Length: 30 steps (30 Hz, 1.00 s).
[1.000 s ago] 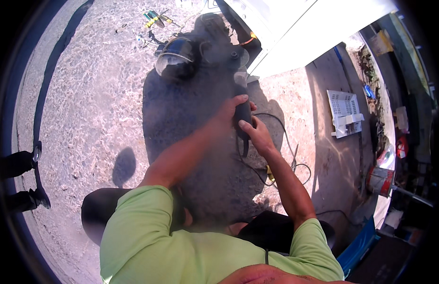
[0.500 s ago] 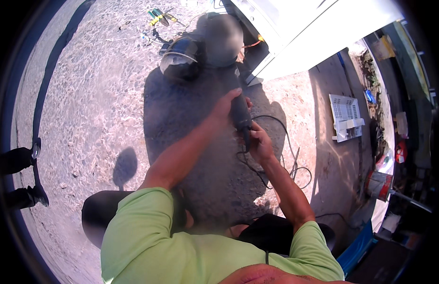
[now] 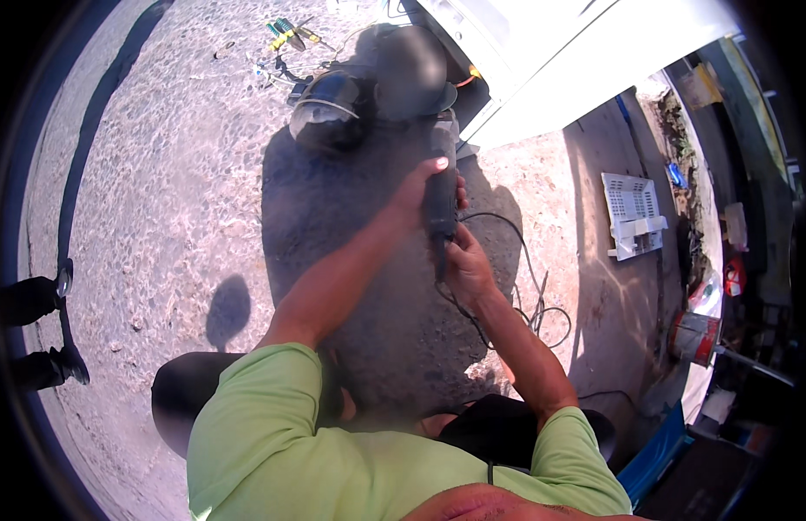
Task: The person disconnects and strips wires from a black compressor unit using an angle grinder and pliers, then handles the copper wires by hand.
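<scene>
Two hands on power tool (image 3: pixel 441 195): left hand (image 3: pixel 417 187) wrapped round front, right hand (image 3: pixel 466 269) gripping rear. Long axis pointing away toward white panel (image 3: pixel 550 61), head just beside it.

Hiding most of the power tool's (image 3: pixel 440 204) body under the left hand (image 3: pixel 420 187) and right hand (image 3: pixel 466 269) — working end lying in deep shadow, too dark to make out. Running off the top edge: the white panel (image 3: pixel 550 52). Blurring into small coloured specks — the hand tools (image 3: pixel 286 33) near the rim.
</scene>
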Each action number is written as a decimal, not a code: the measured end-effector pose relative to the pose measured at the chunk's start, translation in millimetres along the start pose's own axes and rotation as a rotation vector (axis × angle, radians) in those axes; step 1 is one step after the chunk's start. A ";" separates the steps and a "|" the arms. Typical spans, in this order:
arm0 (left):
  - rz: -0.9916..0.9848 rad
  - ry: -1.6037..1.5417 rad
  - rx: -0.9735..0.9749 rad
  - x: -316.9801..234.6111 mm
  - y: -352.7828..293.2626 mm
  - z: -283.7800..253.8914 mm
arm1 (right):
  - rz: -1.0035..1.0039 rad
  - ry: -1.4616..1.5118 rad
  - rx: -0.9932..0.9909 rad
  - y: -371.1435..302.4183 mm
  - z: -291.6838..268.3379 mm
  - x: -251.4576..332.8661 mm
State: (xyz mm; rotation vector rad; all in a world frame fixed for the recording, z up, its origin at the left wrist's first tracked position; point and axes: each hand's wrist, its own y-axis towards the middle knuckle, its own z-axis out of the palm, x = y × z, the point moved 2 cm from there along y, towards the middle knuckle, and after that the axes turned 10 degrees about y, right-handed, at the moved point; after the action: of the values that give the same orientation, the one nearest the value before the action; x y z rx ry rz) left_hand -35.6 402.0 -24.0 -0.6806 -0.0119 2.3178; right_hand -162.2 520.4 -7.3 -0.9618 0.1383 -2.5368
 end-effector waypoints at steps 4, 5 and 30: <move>-0.041 0.114 -0.099 -7.1 10.7 -1.9 | 0.001 -0.020 -0.094 3.7 9.9 7.2; -0.045 0.155 -0.143 -10.6 13.7 -3.6 | 0.010 -0.024 -0.126 3.8 11.0 9.4; 0.278 0.856 -0.681 -46.0 53.6 -37.0 | 0.027 -0.238 -0.161 8.9 7.0 14.3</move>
State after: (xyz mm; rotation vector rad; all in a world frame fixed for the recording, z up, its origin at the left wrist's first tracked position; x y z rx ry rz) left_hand -23.9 325.8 -44.7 -2.0758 -0.3392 2.0596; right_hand -164.1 506.7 4.6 -1.3055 0.2860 -2.3927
